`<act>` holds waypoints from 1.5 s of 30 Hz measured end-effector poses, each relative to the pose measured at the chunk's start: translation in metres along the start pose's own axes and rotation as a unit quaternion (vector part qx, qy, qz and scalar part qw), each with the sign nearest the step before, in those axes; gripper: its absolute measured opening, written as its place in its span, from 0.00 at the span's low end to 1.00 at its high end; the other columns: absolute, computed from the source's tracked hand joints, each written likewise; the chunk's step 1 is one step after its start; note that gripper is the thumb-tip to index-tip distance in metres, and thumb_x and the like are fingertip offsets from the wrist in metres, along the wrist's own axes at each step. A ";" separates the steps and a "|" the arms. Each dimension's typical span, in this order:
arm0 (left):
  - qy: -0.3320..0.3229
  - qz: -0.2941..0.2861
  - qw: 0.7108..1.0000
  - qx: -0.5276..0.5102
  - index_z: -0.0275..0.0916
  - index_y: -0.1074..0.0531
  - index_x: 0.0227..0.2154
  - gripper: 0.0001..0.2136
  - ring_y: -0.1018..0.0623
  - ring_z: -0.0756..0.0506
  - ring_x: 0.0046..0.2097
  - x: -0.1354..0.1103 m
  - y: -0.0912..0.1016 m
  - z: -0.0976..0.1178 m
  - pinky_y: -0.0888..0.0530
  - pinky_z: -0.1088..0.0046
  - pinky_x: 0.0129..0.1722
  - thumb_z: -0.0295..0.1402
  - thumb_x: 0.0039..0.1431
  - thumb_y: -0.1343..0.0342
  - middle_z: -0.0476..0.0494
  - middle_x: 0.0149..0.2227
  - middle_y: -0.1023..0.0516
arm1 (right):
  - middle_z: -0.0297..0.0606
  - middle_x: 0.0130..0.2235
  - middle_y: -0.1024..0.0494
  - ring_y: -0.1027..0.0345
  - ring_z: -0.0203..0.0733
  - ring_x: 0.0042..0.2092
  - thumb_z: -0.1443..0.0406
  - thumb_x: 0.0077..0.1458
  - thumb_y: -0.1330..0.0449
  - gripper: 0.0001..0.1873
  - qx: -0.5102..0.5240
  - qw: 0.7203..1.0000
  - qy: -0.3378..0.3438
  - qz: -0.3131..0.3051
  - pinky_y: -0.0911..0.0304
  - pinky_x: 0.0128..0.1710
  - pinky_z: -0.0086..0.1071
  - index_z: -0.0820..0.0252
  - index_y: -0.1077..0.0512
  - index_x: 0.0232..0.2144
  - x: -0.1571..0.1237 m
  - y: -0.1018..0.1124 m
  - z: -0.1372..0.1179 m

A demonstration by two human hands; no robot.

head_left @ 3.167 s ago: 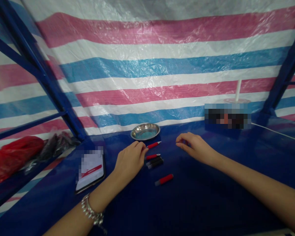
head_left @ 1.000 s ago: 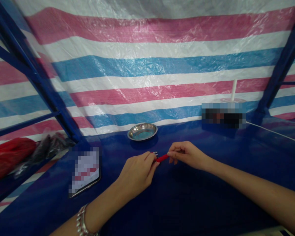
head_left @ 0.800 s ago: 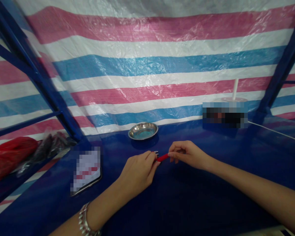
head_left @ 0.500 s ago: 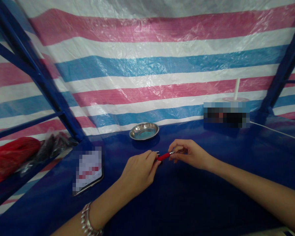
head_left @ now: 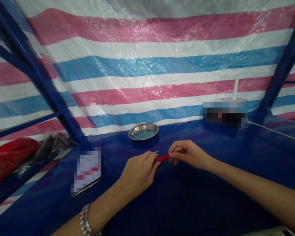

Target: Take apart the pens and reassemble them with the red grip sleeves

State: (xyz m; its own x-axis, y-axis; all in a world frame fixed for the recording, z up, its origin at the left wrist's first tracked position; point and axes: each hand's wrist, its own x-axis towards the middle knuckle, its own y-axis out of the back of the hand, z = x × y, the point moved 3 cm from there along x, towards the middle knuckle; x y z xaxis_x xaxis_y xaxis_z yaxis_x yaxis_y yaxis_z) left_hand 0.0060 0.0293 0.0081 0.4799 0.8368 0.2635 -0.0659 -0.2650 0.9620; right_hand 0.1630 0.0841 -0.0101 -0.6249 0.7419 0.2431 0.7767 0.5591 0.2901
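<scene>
My left hand is closed around the left part of a slim red pen. Only a short stretch of its red barrel shows between my two hands. Small silvery bits stick out by the left fingertips; what they are is too small to tell. The fingers of my right hand are pinched on the pen's right end and cover it. Both hands are just above the blue table, in front of a shallow oval metal dish.
A phone with a blurred screen lies at the left. Red plastic bags rest beyond the blue frame. At the back right are a blurred-out object, a white upright rod and a white cord. Striped sheeting hangs behind.
My right fingers have closed over the pen's silver end, which showed beside them before. The left hand keeps its hold, and the view has shifted slightly.
</scene>
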 end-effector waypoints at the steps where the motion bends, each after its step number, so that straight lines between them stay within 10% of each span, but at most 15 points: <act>1: 0.002 -0.001 1.000 -0.004 0.37 0.36 0.34 0.09 0.29 0.47 0.31 0.000 0.000 0.000 0.34 0.73 0.29 0.33 0.59 0.60 0.45 0.32 0.30 | 0.36 0.25 0.27 0.34 0.32 0.25 0.64 0.47 0.43 0.07 0.009 1.000 -0.005 0.001 0.39 0.26 0.26 0.64 0.35 0.27 0.000 0.000 0.000; 45: 0.010 0.035 0.999 -0.014 0.38 0.37 0.34 0.08 0.29 0.48 0.30 -0.001 0.000 0.001 0.35 0.74 0.27 0.33 0.59 0.59 0.47 0.32 0.30 | 0.34 0.23 0.29 0.37 0.32 0.24 0.59 0.52 0.49 0.12 -0.158 0.986 0.033 0.036 0.43 0.24 0.25 0.62 0.34 0.28 -0.002 0.004 -0.003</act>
State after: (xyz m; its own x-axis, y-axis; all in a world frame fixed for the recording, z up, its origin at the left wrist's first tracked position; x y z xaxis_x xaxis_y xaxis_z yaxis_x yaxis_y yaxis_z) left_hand 0.0058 0.0277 0.0080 0.4556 0.8266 0.3304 -0.1226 -0.3094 0.9430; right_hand 0.1666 0.0838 -0.0062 -0.5817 0.7433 0.3304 0.7621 0.3560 0.5408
